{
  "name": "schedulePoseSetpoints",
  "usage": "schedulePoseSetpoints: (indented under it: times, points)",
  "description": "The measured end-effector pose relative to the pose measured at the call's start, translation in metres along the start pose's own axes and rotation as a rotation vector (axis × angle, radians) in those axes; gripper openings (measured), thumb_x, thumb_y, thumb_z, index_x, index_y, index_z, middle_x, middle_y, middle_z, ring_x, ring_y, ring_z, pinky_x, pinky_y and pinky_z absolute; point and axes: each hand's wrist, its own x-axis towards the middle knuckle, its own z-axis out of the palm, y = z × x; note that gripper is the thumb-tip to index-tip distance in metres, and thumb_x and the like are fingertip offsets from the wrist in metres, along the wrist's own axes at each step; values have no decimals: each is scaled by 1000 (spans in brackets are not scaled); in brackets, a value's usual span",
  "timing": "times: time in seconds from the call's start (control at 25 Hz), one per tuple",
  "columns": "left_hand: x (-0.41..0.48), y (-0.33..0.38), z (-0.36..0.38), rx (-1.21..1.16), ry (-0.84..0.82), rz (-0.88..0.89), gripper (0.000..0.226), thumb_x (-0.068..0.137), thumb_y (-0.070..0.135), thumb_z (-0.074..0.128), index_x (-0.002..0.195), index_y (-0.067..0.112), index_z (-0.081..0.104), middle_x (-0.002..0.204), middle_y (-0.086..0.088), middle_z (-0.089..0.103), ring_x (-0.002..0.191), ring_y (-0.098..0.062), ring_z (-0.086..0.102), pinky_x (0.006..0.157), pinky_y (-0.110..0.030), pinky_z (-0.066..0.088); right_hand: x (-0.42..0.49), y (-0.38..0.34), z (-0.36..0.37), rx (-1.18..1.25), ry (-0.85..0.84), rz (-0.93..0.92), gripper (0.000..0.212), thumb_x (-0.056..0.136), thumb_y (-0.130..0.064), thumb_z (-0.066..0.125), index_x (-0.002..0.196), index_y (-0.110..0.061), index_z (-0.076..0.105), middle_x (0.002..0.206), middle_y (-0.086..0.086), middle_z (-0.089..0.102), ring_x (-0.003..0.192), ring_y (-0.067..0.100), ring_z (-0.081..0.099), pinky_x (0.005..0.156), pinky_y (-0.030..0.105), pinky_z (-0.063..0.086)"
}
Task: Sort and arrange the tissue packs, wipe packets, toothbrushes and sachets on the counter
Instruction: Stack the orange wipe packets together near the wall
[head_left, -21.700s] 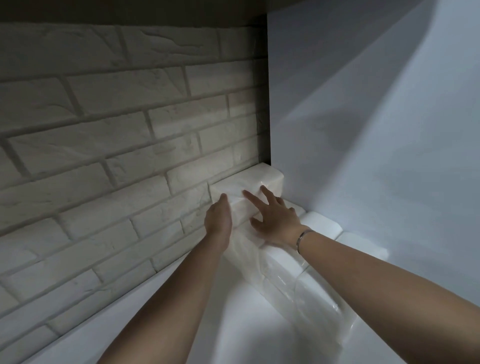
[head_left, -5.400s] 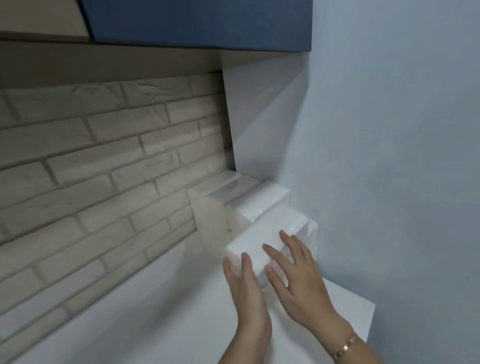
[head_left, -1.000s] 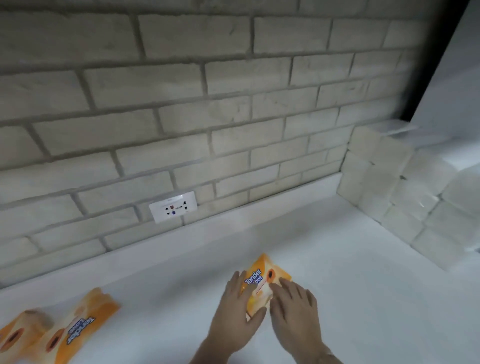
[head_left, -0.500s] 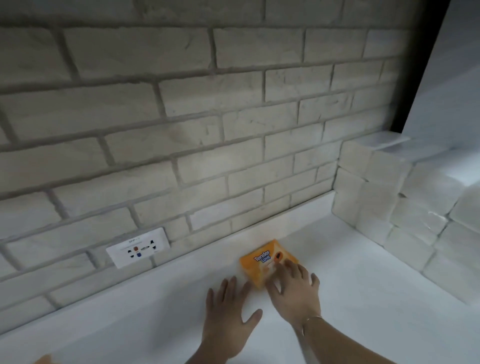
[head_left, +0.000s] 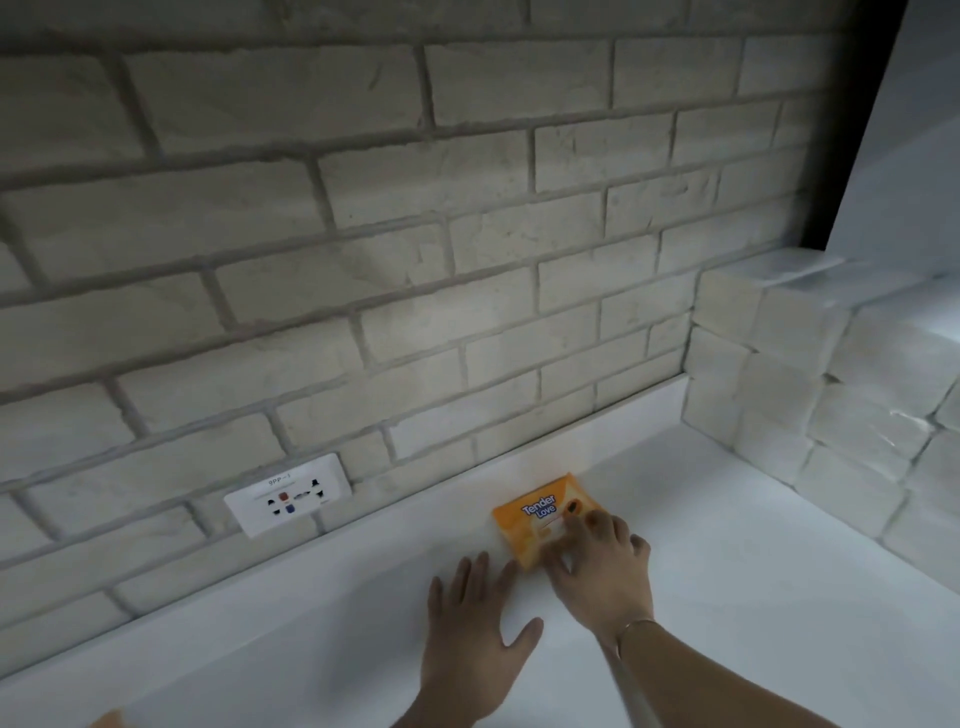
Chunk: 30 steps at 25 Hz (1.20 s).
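An orange wipe packet (head_left: 537, 515) marked "Tender Love" lies flat on the white counter (head_left: 727, 597), close to the raised back edge. My right hand (head_left: 602, 566) rests on the packet's near right corner with straight fingers. My left hand (head_left: 475, 631) lies flat on the counter just left of the packet, fingers spread, its fingertips at the packet's near edge. Several white tissue packs (head_left: 810, 384) are stacked in tiers in the right corner. No toothbrushes or sachets are in view.
A brick wall (head_left: 415, 260) backs the counter, with a white socket plate (head_left: 288, 493) low on it, left of the packet. A sliver of another orange packet (head_left: 106, 719) shows at the bottom left edge.
Both hands have slid the orange packet away from me to the counter's back edge. My left hand has come off the packet and now lies flat beside it.
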Motion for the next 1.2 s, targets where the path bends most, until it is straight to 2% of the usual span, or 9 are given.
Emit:
schedulePoseSetpoints:
  times: [0.2, 0.28, 0.44, 0.52, 0.6, 0.76, 0.96, 1.04, 1.2]
  points:
    - [-19, -7, -2, -158, 68, -106, 43, 80, 52, 56, 111, 27, 73, 116, 6, 71, 109, -19, 69, 99, -32, 52, -11, 0, -5, 38, 86, -13, 54, 77, -53, 62, 126, -30, 59, 120, 3, 58, 115, 28, 52, 93, 48, 41]
    - [-44, -5, -10, -277, 31, -160, 44, 82, 47, 53, 113, 26, 75, 118, 7, 71, 111, -16, 68, 99, -26, 53, -29, -2, -6, 22, 95, -49, 54, 76, -52, 62, 123, -26, 62, 118, 7, 59, 112, 31, 52, 90, 48, 42]
    - [-114, -5, -18, -488, 174, -220, 34, 79, 40, 56, 106, 32, 75, 116, 26, 65, 117, 2, 56, 103, -14, 44, -88, -16, -21, 25, 3, -90, 45, 82, -51, 62, 120, -28, 59, 118, 6, 56, 114, 29, 48, 93, 49, 43]
    - [-155, -8, -33, -633, 145, -296, 24, 81, 33, 58, 98, 42, 72, 112, 37, 60, 118, 9, 53, 108, -18, 41, -128, -32, -28, 57, -28, -125, 39, 83, -48, 66, 116, -30, 57, 116, 2, 53, 114, 27, 45, 94, 49, 43]
    - [-194, -11, -61, -810, 120, -398, 28, 83, 26, 63, 88, 54, 70, 102, 32, 69, 111, 8, 61, 101, -23, 48, -173, -58, -31, 105, -73, -170, 34, 85, -49, 62, 114, -33, 53, 116, 0, 52, 116, 26, 43, 95, 48, 42]
    - [-267, -32, -115, -996, 150, -599, 24, 87, 25, 62, 93, 45, 74, 98, 21, 75, 96, -2, 70, 96, -32, 55, -274, -124, -29, 215, -245, -284, 35, 90, -53, 47, 121, -36, 53, 120, -7, 52, 121, 20, 41, 101, 42, 39]
    - [-364, -74, -178, -832, 253, -705, 21, 92, 22, 63, 96, 40, 73, 97, 22, 71, 96, 2, 66, 90, -22, 54, -368, -216, -36, 482, -442, -221, 38, 83, -56, 42, 118, -45, 52, 120, -18, 50, 121, 9, 36, 102, 35, 31]
    - [-408, -92, -199, -711, 282, -719, 18, 93, 20, 65, 102, 34, 72, 100, 23, 67, 97, 5, 63, 87, -18, 52, -389, -249, -41, 503, -537, -287, 34, 82, -55, 48, 114, -45, 53, 116, -19, 53, 117, 10, 41, 101, 36, 34]
    - [-487, -117, -202, -373, 212, -722, 23, 90, 32, 64, 111, 26, 71, 103, 16, 63, 102, -4, 58, 92, -30, 52, -416, -280, -42, 362, -630, -486, 35, 80, -51, 51, 113, -42, 56, 111, -16, 55, 111, 16, 49, 93, 39, 43]
